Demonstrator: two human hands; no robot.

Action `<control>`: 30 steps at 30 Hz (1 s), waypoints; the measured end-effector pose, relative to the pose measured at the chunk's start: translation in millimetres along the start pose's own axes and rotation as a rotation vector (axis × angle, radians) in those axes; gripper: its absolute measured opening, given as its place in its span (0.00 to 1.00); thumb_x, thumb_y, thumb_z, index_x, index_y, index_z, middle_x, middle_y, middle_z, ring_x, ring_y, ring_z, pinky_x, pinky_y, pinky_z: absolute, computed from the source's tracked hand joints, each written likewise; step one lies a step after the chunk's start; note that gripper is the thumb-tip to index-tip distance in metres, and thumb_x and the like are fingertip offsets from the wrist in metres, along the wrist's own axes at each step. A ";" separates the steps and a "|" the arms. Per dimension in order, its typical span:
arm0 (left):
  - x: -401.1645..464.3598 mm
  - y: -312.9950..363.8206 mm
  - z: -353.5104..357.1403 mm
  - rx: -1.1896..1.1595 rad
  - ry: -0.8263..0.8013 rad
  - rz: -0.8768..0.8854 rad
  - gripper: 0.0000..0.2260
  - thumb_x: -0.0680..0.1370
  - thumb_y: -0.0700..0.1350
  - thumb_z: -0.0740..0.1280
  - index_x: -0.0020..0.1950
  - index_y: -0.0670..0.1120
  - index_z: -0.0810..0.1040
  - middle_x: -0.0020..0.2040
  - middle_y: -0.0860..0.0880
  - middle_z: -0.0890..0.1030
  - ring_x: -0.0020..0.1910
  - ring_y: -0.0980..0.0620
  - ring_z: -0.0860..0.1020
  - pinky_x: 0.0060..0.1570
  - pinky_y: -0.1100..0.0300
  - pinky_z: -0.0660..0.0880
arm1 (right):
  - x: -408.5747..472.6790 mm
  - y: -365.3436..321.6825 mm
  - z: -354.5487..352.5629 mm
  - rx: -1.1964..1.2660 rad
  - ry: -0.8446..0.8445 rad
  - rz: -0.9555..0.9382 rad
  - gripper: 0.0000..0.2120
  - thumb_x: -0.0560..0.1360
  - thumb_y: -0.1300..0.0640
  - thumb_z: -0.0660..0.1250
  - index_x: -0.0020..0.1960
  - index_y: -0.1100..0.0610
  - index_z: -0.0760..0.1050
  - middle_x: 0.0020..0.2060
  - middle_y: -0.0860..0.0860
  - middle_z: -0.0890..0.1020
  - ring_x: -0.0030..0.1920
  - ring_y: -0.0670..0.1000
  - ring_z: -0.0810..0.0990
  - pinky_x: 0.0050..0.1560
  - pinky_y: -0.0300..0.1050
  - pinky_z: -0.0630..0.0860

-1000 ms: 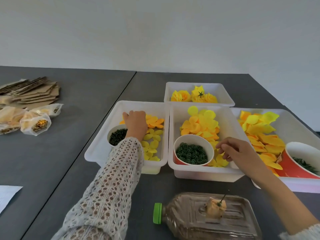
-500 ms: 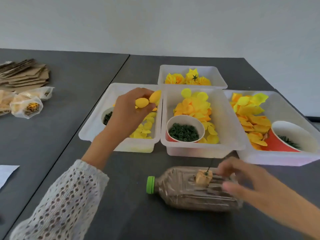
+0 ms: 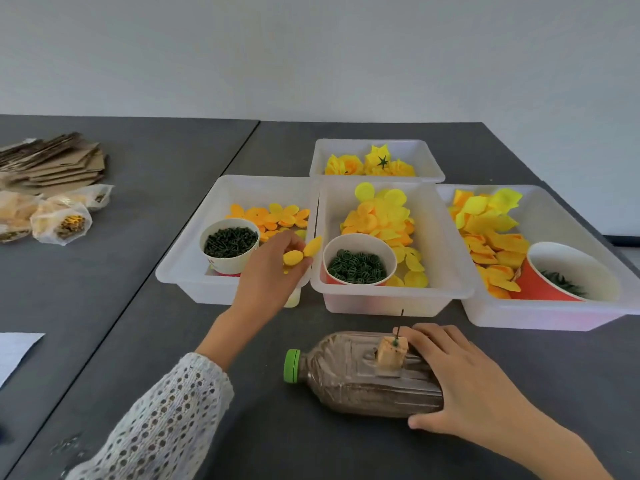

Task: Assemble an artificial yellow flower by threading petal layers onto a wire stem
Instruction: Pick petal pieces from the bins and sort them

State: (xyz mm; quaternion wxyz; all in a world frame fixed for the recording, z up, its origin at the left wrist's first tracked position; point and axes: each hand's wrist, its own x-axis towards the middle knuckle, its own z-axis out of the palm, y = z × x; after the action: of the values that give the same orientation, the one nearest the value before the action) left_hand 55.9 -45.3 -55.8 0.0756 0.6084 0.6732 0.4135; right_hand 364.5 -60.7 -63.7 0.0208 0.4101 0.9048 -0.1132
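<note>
- left hand (image 3: 273,268) fingers pinch small yellow fabric petal layer (image 3: 300,255) above left white plastic bin (image 3: 180,268)
- right hand (image 3: 464,379) fingers spread, gripping brown-filled plastic bottle (image 3: 349,372)
- thin dark wire stem (image 3: 399,329) upright in tan block

Stacked cardboard pieces (image 3: 59,164), plastic bags (image 3: 62,223) and white paper (image 3: 14,351) far left.
</note>
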 end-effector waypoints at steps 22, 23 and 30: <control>-3.4 -4.1 13.4 0.083 0.202 0.046 0.07 0.78 0.50 0.68 0.54 0.56 0.72 0.52 0.59 0.78 0.47 0.60 0.76 0.36 0.58 0.76 | -72.3 73.6 -26.8 0.216 -0.025 0.577 0.60 0.53 0.18 0.60 0.72 0.36 0.29 0.75 0.46 0.50 0.73 0.52 0.55 0.73 0.53 0.60; -3.6 -4.5 9.9 -0.035 0.198 0.062 0.08 0.78 0.47 0.69 0.53 0.57 0.73 0.53 0.59 0.77 0.49 0.61 0.76 0.37 0.60 0.78 | -79.0 77.4 -26.9 0.410 0.015 0.649 0.61 0.55 0.18 0.58 0.77 0.44 0.38 0.72 0.52 0.60 0.69 0.55 0.63 0.71 0.54 0.64; 4.2 -14.1 -17.9 -0.225 0.174 0.242 0.16 0.71 0.33 0.69 0.49 0.53 0.83 0.60 0.52 0.76 0.64 0.54 0.74 0.58 0.61 0.71 | -33.6 -69.0 -51.2 0.827 -0.099 0.055 0.16 0.71 0.34 0.65 0.48 0.44 0.78 0.33 0.46 0.82 0.27 0.43 0.78 0.28 0.31 0.71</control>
State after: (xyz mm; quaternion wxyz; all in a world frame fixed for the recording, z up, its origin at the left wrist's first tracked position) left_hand 33.4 -48.8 -51.7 0.0344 0.6346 0.5487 0.5432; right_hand 338.0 -118.1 3.5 -0.0990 0.4020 0.7695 -0.4862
